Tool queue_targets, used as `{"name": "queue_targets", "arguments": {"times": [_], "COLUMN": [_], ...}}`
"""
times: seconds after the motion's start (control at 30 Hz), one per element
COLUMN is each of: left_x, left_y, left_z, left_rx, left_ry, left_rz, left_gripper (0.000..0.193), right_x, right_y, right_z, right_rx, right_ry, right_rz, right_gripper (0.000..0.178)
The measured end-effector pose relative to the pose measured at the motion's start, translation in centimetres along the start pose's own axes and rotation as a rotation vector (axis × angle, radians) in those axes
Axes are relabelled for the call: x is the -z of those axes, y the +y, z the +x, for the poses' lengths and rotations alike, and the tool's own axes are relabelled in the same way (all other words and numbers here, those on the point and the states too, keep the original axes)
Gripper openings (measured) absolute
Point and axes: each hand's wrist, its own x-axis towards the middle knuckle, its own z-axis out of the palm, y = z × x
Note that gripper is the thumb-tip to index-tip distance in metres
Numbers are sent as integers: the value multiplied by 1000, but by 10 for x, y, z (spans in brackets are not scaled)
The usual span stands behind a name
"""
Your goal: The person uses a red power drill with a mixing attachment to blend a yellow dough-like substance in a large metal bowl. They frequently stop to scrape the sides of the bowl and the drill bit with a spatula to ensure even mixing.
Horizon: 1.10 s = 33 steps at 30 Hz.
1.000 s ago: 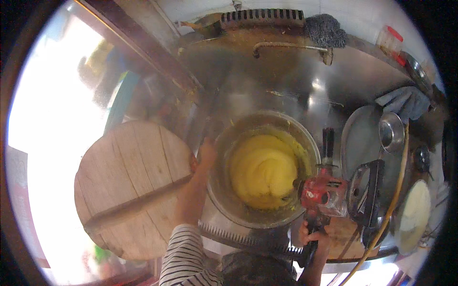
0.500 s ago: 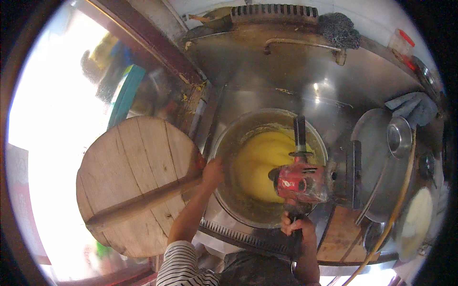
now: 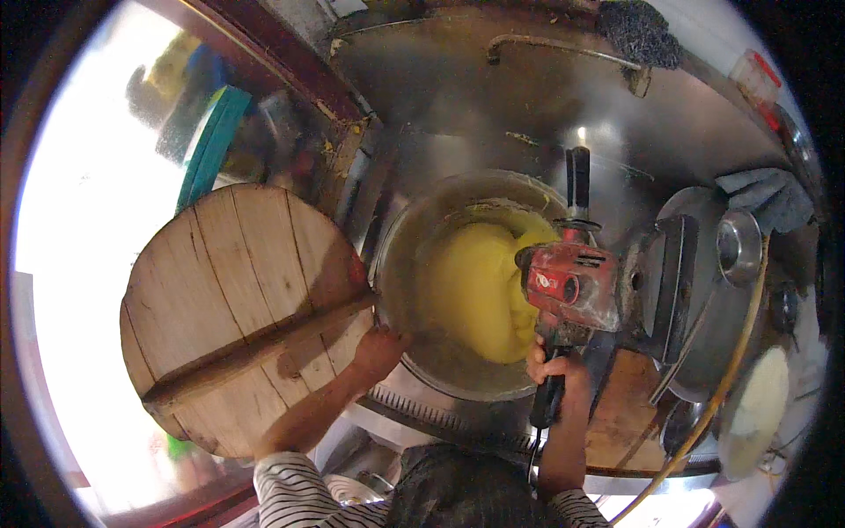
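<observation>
Red-bodied power mixer [image 3: 570, 286], likely heavy and prone to twist; best held by its rear grip, where the right hand [image 3: 556, 368] clenches it over yellow batter [image 3: 475, 290]. Left hand [image 3: 380, 348] grasps the steel bowl [image 3: 414, 264] rim, at the bench's [image 3: 493, 97] middle, beside a wooden lid [image 3: 238, 308].

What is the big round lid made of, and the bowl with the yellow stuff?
The round lid looks like bare wood: planks with grain lines and a crossbar. The bowl looks like dull grey metal, faintly shiny and scuffed. The yellow stuff seems a soft, smooth paste or dough.
</observation>
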Motion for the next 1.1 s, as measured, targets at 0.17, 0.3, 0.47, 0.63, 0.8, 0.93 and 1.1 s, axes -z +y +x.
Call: {"name": "queue_targets", "arguments": {"times": [0.17, 0.3, 0.47, 0.63, 0.8, 0.93, 1.1], "left_x": [24, 18, 50, 73, 130, 105, 92], "left_y": [-32, -76, -78, -85, -72, -90, -46], "left_z": [61, 137, 268, 327, 258, 175, 72], "left_rx": [223, 301, 374, 106, 152, 167, -27], "left_ry": [-38, 278, 566, 276, 144, 49, 229], "left_rz": [-97, -251, -450, -257, -335, -687, -348], "left_gripper": [15, 15, 20, 21, 21, 21, 26], "right_x": [6, -36, -1, 30, 11, 2, 20], "right_y": [-14, -15, 9, 25, 19, 25, 35], "right_z": [-14, -48, -81, -108, -113, -107, -70], "right_rx": [118, 264, 268, 226, 179, 57, -46], "right_ry": [-112, 241, 179, 153, 88, 45, -158], "right_rz": [26, -32, 21, -84, 98, 227, 164], "right_gripper": [45, 44, 46, 46, 45, 41, 37]}}
